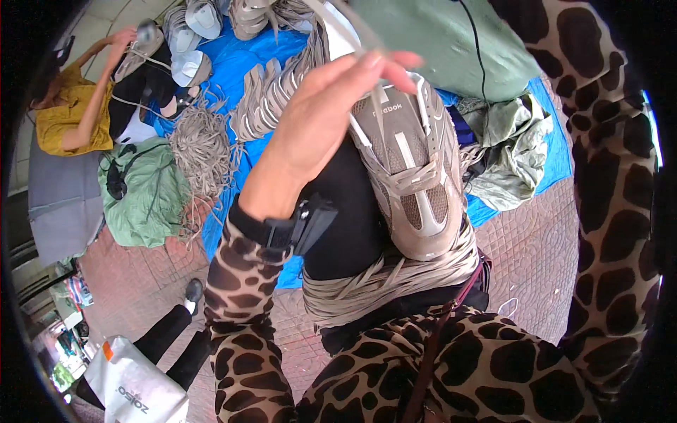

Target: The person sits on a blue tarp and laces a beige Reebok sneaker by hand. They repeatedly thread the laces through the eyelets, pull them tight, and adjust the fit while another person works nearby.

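A grey-beige sneaker rests on my lap, its toe toward me. A flat lace crosses the lower part of its tongue, with loose ends running up. Above the shoe's opening, my left hand is closed, thumb against fingers, on a pale shoelace that is blurred by motion. A black band with a device is strapped round my left wrist. My right arm in a spotted sleeve reaches up past the top edge, and its hand is out of view. A thick bundle of beige laces lies across my lap.
A blue tarp carries several beige shoes and a heap of laces. Green sacks and a big grey-green bundle flank me. A seated person handles a shoe; someone stands with a white bag.
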Motion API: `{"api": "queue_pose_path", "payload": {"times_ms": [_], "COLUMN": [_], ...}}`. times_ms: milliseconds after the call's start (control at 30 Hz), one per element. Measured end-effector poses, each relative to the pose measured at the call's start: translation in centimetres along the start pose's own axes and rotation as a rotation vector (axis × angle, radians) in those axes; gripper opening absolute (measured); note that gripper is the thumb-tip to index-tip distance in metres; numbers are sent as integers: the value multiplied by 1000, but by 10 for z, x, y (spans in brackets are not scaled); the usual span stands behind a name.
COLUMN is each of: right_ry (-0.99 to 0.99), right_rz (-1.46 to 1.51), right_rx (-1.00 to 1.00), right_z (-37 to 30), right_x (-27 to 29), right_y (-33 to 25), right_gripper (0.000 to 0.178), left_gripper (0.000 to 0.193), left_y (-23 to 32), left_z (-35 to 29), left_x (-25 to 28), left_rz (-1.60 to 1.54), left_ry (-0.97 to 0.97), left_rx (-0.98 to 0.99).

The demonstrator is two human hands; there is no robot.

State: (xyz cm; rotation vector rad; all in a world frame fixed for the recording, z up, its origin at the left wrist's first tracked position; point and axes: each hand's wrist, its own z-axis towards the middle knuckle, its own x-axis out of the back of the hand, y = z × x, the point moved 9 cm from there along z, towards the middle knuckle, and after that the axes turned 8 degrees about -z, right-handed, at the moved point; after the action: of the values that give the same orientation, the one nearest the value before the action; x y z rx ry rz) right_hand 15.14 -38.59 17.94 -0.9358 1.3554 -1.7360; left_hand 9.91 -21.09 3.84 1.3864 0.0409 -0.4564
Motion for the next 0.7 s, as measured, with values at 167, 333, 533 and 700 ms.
{"api": "queue_pose_path", "payload": {"times_ms": [167, 333, 533, 700], "right_ry": [85, 27, 246, 764], "right_rz": [-1489, -576, 377, 504], "right_rx": [-303, -283, 43, 85], "right_z": [-116, -215, -288, -445], "right_x": [3, -90, -23, 201], "right_y": [-16, 32, 23, 5], "right_gripper": [32, 30, 29, 22], "left_gripper": [32, 36, 30, 41], "left_y": [47, 92, 98, 112], "left_z": [10, 11, 3, -142], "left_x": [-1, -13, 11, 237], "left_rz": [-378, 138, -341, -786], "left_ry": [62, 184, -7, 535], "left_rx": [-88, -228, -33, 39]}}
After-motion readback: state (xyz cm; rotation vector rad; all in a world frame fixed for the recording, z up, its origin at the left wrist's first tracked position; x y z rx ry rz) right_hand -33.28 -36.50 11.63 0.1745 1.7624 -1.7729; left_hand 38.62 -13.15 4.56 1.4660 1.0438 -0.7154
